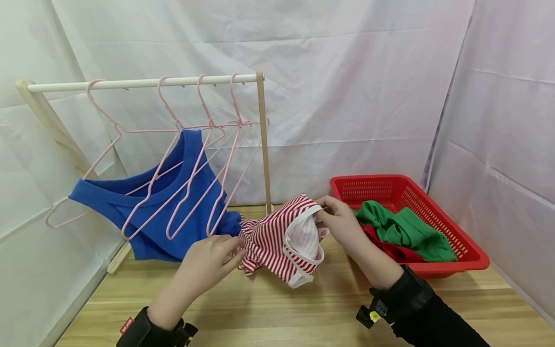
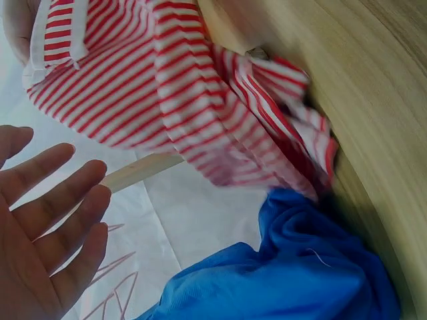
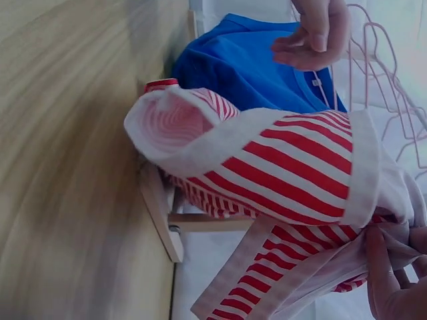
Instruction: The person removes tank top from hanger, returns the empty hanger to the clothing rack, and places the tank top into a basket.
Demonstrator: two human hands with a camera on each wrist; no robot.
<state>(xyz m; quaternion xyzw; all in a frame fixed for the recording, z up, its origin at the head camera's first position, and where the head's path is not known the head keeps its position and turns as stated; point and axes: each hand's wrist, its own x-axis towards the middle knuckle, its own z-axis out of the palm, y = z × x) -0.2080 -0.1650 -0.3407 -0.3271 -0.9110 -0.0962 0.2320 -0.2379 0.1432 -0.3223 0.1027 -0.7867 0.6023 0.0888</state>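
A red-and-white striped top (image 1: 277,231) with white trim hangs bunched above the table. My right hand (image 1: 342,224) pinches it by its upper edge; in the right wrist view the fingers (image 3: 380,267) grip the pale trim. To its left, my left hand (image 1: 212,258) is close to the striped cloth. In the left wrist view the left hand (image 2: 53,227) has spread, relaxed fingers and holds nothing. Beside it a blue tank top (image 1: 173,207) hangs on a pink hanger (image 1: 104,159), tilted, its lower part bunched near the striped top.
Several pink hangers (image 1: 202,103) hang from the white rail (image 1: 143,84) of a wooden rack (image 1: 263,144). At the right stands a red basket (image 1: 459,231) with a green garment (image 1: 412,233) and a red garment (image 1: 390,248). White curtains (image 1: 347,96) enclose the wooden table (image 1: 312,318).
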